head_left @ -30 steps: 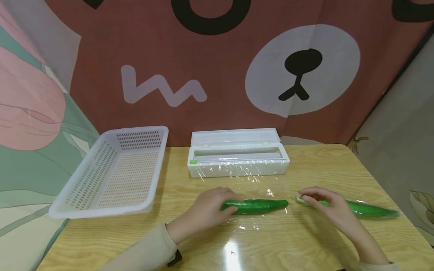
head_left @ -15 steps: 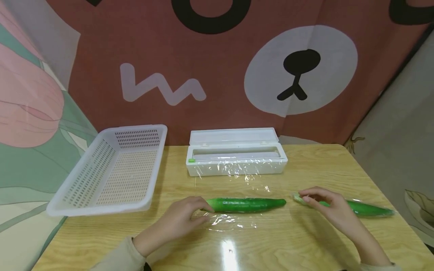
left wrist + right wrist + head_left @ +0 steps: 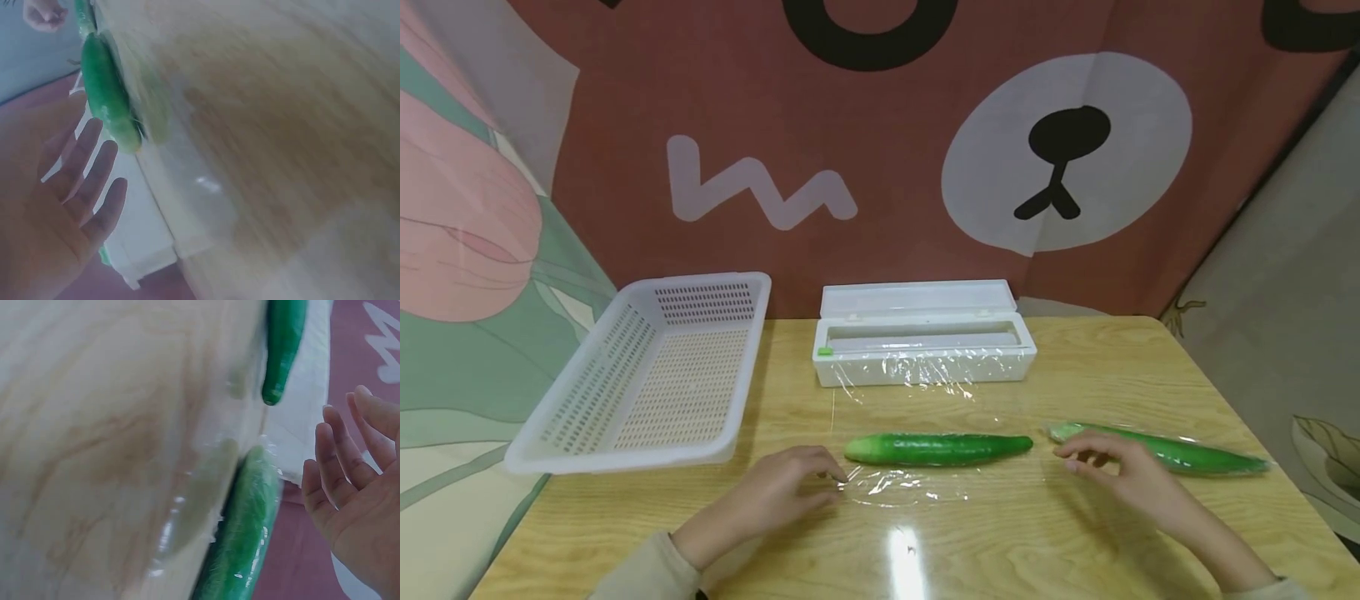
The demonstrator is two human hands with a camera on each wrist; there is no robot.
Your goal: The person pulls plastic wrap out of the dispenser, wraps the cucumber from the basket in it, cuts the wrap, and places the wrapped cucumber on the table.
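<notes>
A bare green cucumber [image 3: 938, 450] lies sideways on a sheet of clear cling film [image 3: 898, 492] on the table. Just off its pale left end is my left hand [image 3: 778, 492], fingers relaxed and slightly bent, holding nothing; the left wrist view confirms the spread fingers [image 3: 106, 212]. A second cucumber [image 3: 1195, 454], wrapped in film, lies to the right. My right hand [image 3: 1131, 479] hovers in front of its left end with loosely bent fingers and nothing in them. In the right wrist view the wrapped cucumber [image 3: 240, 531] shows apart from the hand.
Behind the bare cucumber stands a white cling film box [image 3: 925, 367], lid up, roll inside, film drawn out over its front. A white perforated basket [image 3: 741, 400] stands on the left of the wooden table [image 3: 1097, 367]. A printed cloth [image 3: 880, 258] hangs behind.
My left hand has let go of the bare cucumber and moved left and toward me, past its pale end. My right hand has drawn back slightly from the wrapped cucumber.
</notes>
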